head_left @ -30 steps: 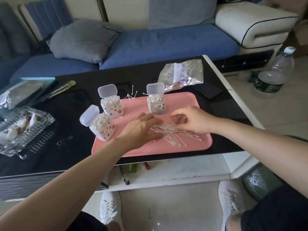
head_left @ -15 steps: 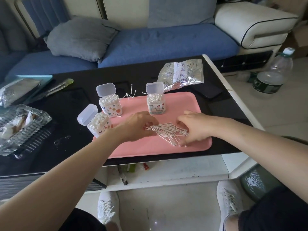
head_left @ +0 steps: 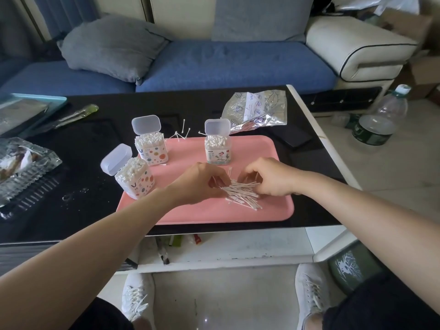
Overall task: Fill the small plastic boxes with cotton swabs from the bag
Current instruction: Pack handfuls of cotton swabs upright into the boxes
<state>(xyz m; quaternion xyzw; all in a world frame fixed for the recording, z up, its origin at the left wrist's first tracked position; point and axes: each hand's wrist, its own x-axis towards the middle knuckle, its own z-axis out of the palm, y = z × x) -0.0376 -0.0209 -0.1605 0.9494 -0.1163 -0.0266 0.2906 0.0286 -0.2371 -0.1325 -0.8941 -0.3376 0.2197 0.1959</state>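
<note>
Left hand (head_left: 200, 182): fingers curled down onto the near-left end of the loose swabs (head_left: 242, 195), a few sticks caught under the fingertips. Right hand (head_left: 269, 177): fingers likewise curled over the right end of the same heap. Both hands gripped the heap from opposite sides; nothing was lifted yet.

Change over the last second: the swabs had lain fanned out thinly across the front of the tray (head_left: 262, 151) with both hands spread wider. The hands then closed toward each other, and the sticks were now raked into one tighter, roughly parallel bundle between them, though some ends at the near side were not aligned.

Meaning, as judged: the step in hand was gathering, so the bundle could be picked up in one go and stood in a box.

Further out: right box (head_left: 217, 148) stood on the tray just behind the hands, lid up, swab tips showing at the rim. Back-left box (head_left: 151, 148) and front-left box (head_left: 134, 177) stood at the tray's left edge, lids up and also packed. All three looked nearly full; remaining room could not be told. Stray swabs (head_left: 182, 133) lay on the desk (head_left: 95, 144) past the far rim. The bag (head_left: 257, 110) lay flat beyond the tray, apparently emptied.
</note>
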